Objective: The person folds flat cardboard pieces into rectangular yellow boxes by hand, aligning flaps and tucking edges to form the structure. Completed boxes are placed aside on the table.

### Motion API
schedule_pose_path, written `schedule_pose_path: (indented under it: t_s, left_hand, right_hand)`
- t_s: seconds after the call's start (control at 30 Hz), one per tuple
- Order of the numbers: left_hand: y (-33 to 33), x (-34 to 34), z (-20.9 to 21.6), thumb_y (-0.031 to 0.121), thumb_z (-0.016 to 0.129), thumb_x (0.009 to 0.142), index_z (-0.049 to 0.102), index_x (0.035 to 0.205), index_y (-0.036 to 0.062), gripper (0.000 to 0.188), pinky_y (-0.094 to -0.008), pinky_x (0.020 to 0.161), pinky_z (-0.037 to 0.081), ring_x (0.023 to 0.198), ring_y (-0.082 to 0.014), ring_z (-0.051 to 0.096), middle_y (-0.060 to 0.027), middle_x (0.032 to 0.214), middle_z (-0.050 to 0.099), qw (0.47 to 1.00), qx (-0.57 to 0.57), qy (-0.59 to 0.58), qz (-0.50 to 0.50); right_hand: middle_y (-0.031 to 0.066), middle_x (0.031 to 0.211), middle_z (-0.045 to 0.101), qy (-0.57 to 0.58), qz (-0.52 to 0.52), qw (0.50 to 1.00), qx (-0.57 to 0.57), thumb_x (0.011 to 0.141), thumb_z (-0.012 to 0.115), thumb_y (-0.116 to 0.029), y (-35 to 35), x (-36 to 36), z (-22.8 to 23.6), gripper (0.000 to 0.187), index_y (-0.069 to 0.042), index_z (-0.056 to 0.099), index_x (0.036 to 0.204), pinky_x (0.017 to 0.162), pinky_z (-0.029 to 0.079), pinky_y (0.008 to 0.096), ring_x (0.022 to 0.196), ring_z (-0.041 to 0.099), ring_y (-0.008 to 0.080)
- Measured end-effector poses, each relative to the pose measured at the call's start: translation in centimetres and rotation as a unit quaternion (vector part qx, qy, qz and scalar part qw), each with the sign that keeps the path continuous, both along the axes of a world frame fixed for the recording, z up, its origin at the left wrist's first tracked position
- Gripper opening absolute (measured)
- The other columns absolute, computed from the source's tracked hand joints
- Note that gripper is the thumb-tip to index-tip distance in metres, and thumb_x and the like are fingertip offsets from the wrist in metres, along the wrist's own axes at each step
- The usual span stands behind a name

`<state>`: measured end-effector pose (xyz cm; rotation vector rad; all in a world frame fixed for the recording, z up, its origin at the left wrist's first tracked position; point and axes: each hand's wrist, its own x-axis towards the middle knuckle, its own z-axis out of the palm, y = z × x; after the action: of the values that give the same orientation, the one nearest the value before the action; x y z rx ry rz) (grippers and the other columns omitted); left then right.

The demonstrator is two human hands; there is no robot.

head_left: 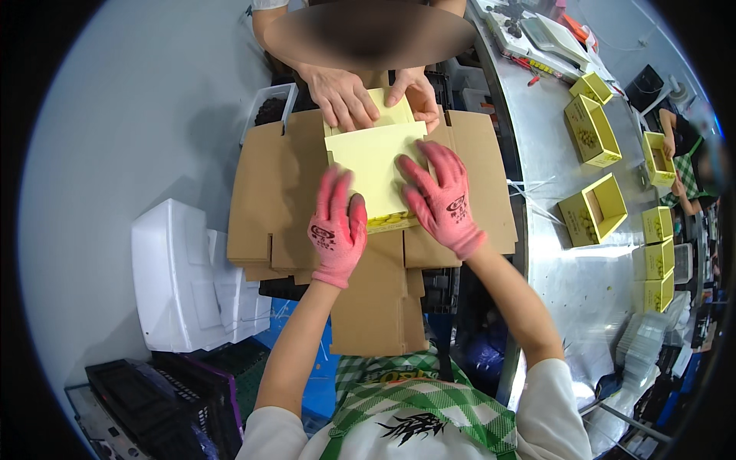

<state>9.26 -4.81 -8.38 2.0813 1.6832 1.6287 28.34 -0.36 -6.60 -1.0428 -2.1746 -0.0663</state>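
A pale yellow cardboard box with a printed band along its near edge lies on flattened brown cartons in front of me. My left hand, in a pink glove, is at the box's left edge, its fingers stretched out and slightly blurred. My right hand, also gloved in pink, has its fingers spread over the box's right edge and top panel. Across from me, a person's bare hands rest on a second pale yellow box that meets the far edge of mine.
Brown cartons spread out under the boxes. White foam boxes stand at left, above black crates. On the metal table at right are several open yellow boxes and a scale. Another person works beyond it.
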Motion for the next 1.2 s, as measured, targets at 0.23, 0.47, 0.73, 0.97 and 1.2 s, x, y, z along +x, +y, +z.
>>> schedule_pose_path:
  t_s: [0.23,0.47,0.73,0.97,1.2]
  left_hand:
    - [-0.2,-2.5,3.7,0.043,0.070,0.075,0.062,0.115,0.0123,0.051,-0.0369,0.079,0.041,0.085,-0.0217,0.053,-0.0014,0.119,0.060,0.942,-0.137,0.296,-0.083]
    - [1.6,-2.4,6.3,0.051,0.065,0.074,0.063,0.076,0.0133,0.038,-0.0382,0.075,0.037,0.085,-0.0222,0.047,-0.0001,0.076,0.059,0.808,-0.246,0.515,-0.147]
    - [7.4,1.6,7.7,0.018,0.070,0.076,0.043,0.127,0.0082,0.058,-0.0284,0.073,0.047,0.085,-0.0110,0.056,-0.0057,0.097,0.058,0.595,-0.697,-0.011,-0.401]
    - [10.6,2.7,3.4,0.019,0.070,0.072,0.025,0.147,0.0044,0.088,-0.0322,0.098,0.037,0.118,-0.0177,0.041,-0.0096,0.132,0.042,0.473,-0.667,0.129,-0.560]
    - [12.7,2.4,3.2,0.015,0.075,0.067,0.028,0.145,0.0045,0.092,-0.0306,0.095,0.041,0.114,-0.0188,0.045,-0.0126,0.131,0.043,0.380,-0.744,0.105,-0.540]
  right_hand:
    - [0.0089,0.131,0.051,-0.278,0.132,0.948,-0.078,0.063,0.079,-0.031,0.4,1.5,4.1,0.071,-0.016,0.052,0.127,0.112,0.026,0.0514,0.125,0.045,0.0252]
    - [0.0031,0.071,0.063,-0.346,0.206,0.892,-0.207,0.070,0.071,-0.021,2.4,0.8,4.0,0.037,-0.016,0.062,0.106,0.108,0.030,0.0434,0.083,0.063,0.0178]
    - [0.0049,0.093,0.063,-0.117,0.214,0.964,-0.103,0.066,0.072,-0.021,1.3,0.7,1.7,0.039,-0.009,0.059,0.101,0.105,0.034,0.0431,0.096,0.059,0.0240]
    - [0.0218,0.131,0.045,0.098,0.003,0.928,-0.360,0.061,0.080,-0.024,-1.1,2.9,-3.8,0.094,-0.002,0.034,0.140,0.100,0.038,0.0470,0.118,0.047,0.0396]
    - [0.0229,0.128,0.045,0.070,0.005,0.934,-0.351,0.072,0.069,-0.019,0.1,2.2,-5.7,0.080,0.001,0.031,0.140,0.101,0.037,0.0467,0.117,0.047,0.0390]
